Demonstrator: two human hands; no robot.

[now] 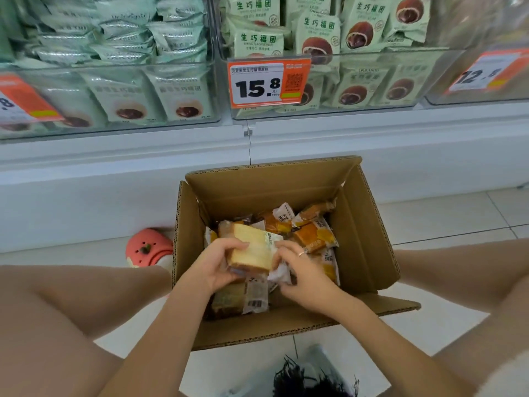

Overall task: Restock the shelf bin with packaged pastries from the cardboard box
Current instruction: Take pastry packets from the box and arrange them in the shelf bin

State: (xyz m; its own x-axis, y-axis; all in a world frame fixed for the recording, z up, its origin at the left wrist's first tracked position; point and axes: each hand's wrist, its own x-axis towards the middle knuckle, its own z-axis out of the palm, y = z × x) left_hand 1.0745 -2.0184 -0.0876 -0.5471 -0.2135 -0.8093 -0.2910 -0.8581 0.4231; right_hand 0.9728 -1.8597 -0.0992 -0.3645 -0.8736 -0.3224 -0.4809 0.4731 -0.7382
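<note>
— Pastries first: where is the one you're handling?

— Your wrapped cake slice (248,250) sits between your two hands, just above the other packets inside the cardboard box (369,253). Your left hand (220,266) is curled round its left end, thumb on top and fingers underneath. Your right hand (303,275) is at its right end, fingers bent onto the crinkled white wrapper there, with a ring on one finger.

— And what lies under it?

— More pastry packets (312,233), orange and yellow ones piled toward the far right of the box, and a darker, greenish slice (229,299) directly below your left wrist, beside a packet showing a barcode.

— Where is the box?

— On the pale tiled floor (446,222) between your knees, flaps open, its far side close to the white base of the shelf (114,179).

— And the bins?

— Up on that shelf, clear plastic ones. The middle bin (372,81) holds pale green packets picturing a brown filled bun, with an orange price tag (267,83) reading 15.8 on its front. The left bin (114,93) holds similar green packets. A pink shoe (148,247) rests on the floor just left of the box.
</note>
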